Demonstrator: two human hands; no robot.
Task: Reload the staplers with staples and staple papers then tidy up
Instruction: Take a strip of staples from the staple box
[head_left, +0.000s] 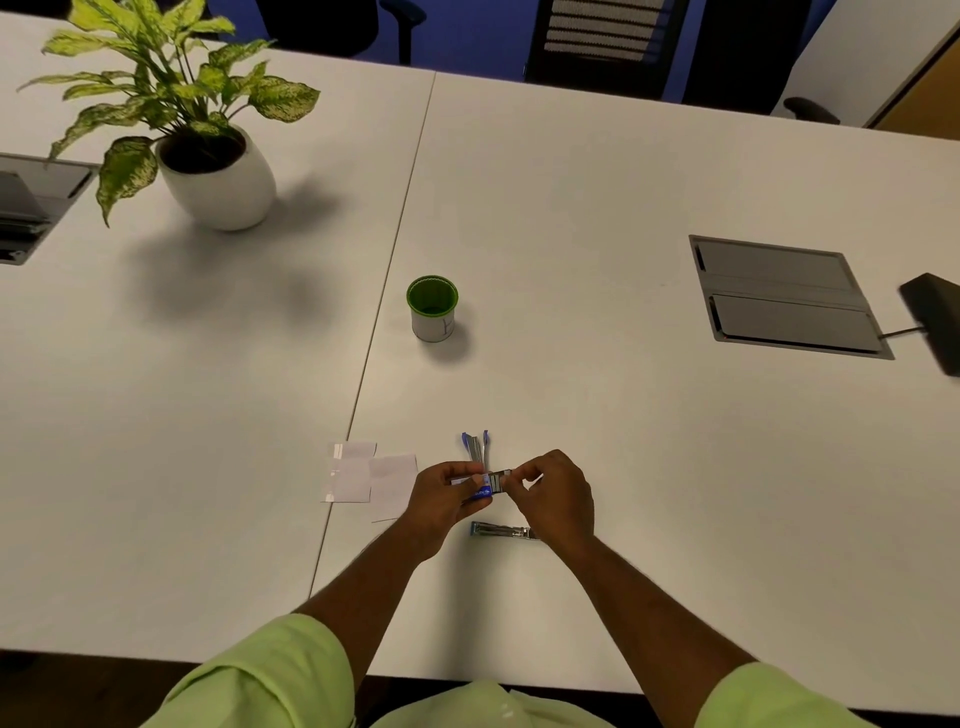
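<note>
Head view: left hand (441, 499) grips staple box (480, 491); right hand (553, 499) pinches staples (501, 478).

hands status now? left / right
Left hand: closed, gripping the blue staple box.
Right hand: closed, fingers pinching the staple strip at the box's end.

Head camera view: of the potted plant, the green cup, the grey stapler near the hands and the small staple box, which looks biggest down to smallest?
1. potted plant
2. green cup
3. grey stapler, partly hidden by the right hand
4. staple box, mostly covered by the left hand, so its rank against the stapler is unsure.
</note>
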